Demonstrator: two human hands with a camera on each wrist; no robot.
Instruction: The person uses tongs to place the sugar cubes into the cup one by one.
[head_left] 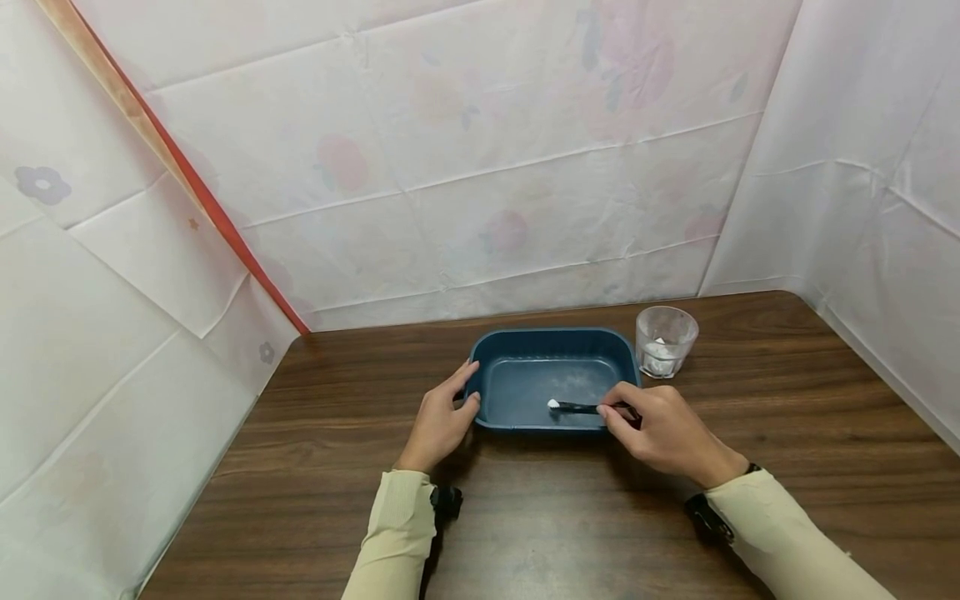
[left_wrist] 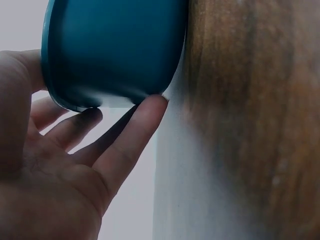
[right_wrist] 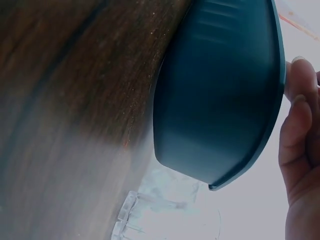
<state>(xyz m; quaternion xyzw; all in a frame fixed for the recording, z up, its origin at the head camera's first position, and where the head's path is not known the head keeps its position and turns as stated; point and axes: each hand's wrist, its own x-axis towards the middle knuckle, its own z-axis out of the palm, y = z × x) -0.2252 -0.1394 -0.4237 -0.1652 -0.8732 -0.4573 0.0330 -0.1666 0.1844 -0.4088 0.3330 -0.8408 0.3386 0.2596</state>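
Note:
A dark blue rectangular tray (head_left: 525,385) sits on the table, with a faint whitish patch on its floor. At its left end my left hand (head_left: 441,421) holds the wall; in the left wrist view the thumb is at the rim and the fingers (left_wrist: 132,135) lie along the outside. Over the tray's front right, my right hand (head_left: 660,429) pinches a slim black spoon (head_left: 577,407) between thumb and fingers. White stuff sits at its tip, which points left, low above the tray floor. In the right wrist view the tray's outer wall hides the spoon.
A clear glass (head_left: 667,340) with white powder in its bottom stands at the tray's right rear corner. The brown wooden table (head_left: 337,467) runs back to white patterned sheeting (head_left: 450,192), which also hangs at both sides.

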